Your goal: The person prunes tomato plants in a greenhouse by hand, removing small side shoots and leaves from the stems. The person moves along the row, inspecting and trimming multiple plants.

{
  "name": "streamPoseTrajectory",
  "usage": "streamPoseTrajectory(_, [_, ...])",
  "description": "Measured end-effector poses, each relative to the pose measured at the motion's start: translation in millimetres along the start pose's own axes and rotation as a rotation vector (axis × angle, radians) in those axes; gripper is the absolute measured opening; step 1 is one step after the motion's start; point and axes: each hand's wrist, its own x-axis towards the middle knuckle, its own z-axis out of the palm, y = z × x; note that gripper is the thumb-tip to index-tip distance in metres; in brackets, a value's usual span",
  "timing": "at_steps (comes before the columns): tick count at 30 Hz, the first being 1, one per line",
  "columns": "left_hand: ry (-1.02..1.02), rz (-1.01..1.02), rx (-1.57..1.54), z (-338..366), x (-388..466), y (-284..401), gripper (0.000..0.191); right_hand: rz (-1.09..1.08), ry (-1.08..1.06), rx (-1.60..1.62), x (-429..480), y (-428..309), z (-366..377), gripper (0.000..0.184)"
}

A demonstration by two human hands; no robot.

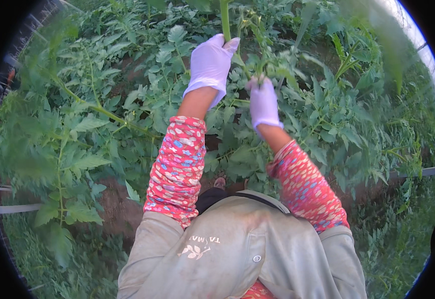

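My left hand (210, 63), in a pale lilac glove, is closed around a thick green tomato stem (225, 18) that rises out of the top of the picture. To its right and a little lower, my right hand (264, 100), gloved alike, has its fingers closed on a leafy tomato shoot (267, 67). Motion blurs those fingertips and leaves, so the exact point of grip is hard to see. Small yellowish flowers (251, 20) hang above the right hand, beside the thick stem.
Dense tomato foliage (127, 93) surrounds both arms. A long bare-sided stem (107, 112) slants across the left. Brown soil (118, 205) shows between the rows. Pale strips, one at left (15, 208) and one at right (430, 171), run near waist level. A shoe (220, 182) shows below.
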Motion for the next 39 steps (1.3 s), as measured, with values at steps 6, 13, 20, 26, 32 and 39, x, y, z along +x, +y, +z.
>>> streamPoseTrajectory(6, [0.022,0.074,-0.03,5,-4,8,0.036,-0.052,-0.152,-0.602,68,-26,-19,0.038])
streamPoseTrajectory(13, [0.078,0.126,0.039,11,-13,10,0.036,0.309,-0.417,-0.725,102,-19,-18,0.045])
streamPoseTrajectory(20, [0.038,0.079,0.059,3,-19,19,0.032,0.171,-0.726,-1.138,142,26,-1,0.044])
streamPoseTrajectory(26, [0.056,0.052,-0.055,3,-16,9,0.037,-0.008,-0.595,-0.994,143,49,-21,0.027])
streamPoseTrajectory(32, [0.038,-0.01,0.091,-13,-16,-10,0.039,0.17,-0.492,0.273,32,-77,-53,0.025])
streamPoseTrajectory(39, [0.082,0.022,-0.107,-21,-35,-9,0.033,-0.073,-0.634,0.315,-42,-124,-160,0.033])
